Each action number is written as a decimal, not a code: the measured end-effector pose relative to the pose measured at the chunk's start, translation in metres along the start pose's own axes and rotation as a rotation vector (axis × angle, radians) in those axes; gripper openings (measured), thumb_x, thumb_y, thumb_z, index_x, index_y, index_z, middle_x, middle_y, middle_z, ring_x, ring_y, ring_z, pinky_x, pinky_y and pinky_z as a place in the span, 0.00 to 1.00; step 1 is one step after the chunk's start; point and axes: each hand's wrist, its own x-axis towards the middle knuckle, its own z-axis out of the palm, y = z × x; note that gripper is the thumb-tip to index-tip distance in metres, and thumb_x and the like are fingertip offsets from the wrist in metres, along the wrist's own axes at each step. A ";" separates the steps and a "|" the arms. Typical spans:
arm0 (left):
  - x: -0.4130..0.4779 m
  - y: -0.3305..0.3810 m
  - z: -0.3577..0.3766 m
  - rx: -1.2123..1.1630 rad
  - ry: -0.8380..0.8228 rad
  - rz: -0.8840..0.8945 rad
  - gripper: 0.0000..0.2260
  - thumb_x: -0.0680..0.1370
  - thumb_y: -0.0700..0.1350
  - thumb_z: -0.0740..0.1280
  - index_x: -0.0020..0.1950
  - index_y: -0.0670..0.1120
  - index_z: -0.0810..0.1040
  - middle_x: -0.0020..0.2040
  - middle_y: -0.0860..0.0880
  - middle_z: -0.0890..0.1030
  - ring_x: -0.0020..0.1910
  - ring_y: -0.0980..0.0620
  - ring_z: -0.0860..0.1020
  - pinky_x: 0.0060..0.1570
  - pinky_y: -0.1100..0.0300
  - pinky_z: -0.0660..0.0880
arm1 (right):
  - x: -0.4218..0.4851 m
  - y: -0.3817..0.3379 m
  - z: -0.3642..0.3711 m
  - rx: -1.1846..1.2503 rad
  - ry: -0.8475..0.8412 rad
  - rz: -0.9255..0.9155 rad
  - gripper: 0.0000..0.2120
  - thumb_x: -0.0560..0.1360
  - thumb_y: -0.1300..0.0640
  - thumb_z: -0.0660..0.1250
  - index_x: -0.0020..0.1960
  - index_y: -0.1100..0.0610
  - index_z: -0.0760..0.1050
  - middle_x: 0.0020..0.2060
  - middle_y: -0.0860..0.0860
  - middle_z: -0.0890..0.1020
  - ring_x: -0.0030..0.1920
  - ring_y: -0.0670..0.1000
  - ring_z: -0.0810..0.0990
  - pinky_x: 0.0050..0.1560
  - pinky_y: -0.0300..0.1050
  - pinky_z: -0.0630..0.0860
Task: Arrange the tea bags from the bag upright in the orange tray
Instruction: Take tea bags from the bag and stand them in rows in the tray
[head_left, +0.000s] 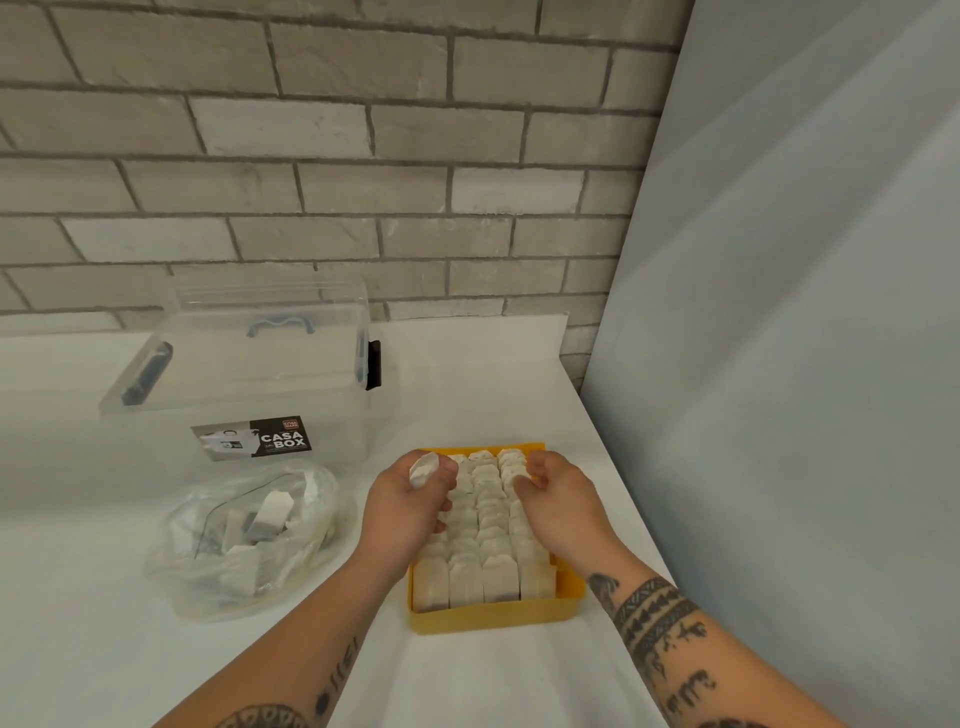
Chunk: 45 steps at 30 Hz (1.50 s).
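The orange tray (493, 618) is placed on the white counter (104, 649), and it is filled with four rows of tea bags (483, 525) that are stood upright. The left hand (410, 504) is held over the 10 o'clock part of the tray, and its grip is closed round a single tea bag (423, 467), which is raised above the rows. The right hand (558, 501) is laid on the row at the 2 o'clock side with the fingers curled down on the bag tops; whether a bag is pinched in this grip cannot be told. At 9 o'clock from the tray, well apart, the plastic bag (244, 540) is seen with more tea bags inside. At 11 o'clock a clear box (249, 374) with closed lid is stood before the brick wall (311, 156).
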 end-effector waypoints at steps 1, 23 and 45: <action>0.001 -0.002 0.000 0.022 0.008 0.009 0.04 0.79 0.47 0.71 0.45 0.49 0.83 0.37 0.49 0.84 0.34 0.51 0.82 0.32 0.55 0.80 | 0.001 -0.004 0.003 0.037 -0.014 0.035 0.24 0.82 0.52 0.61 0.77 0.55 0.65 0.73 0.50 0.72 0.70 0.51 0.72 0.64 0.40 0.68; 0.003 -0.010 -0.002 0.003 0.005 -0.013 0.06 0.79 0.48 0.70 0.44 0.49 0.82 0.36 0.50 0.84 0.34 0.53 0.83 0.33 0.56 0.80 | 0.017 -0.012 0.032 0.349 -0.004 0.281 0.11 0.83 0.51 0.55 0.56 0.52 0.74 0.54 0.56 0.79 0.48 0.51 0.77 0.55 0.55 0.74; -0.007 -0.012 -0.022 -0.176 0.172 -0.162 0.03 0.81 0.44 0.68 0.52 0.47 0.81 0.41 0.48 0.83 0.34 0.52 0.78 0.29 0.61 0.74 | 0.008 0.007 0.031 0.289 -0.105 0.152 0.27 0.85 0.51 0.53 0.82 0.53 0.53 0.80 0.49 0.60 0.78 0.52 0.60 0.69 0.44 0.62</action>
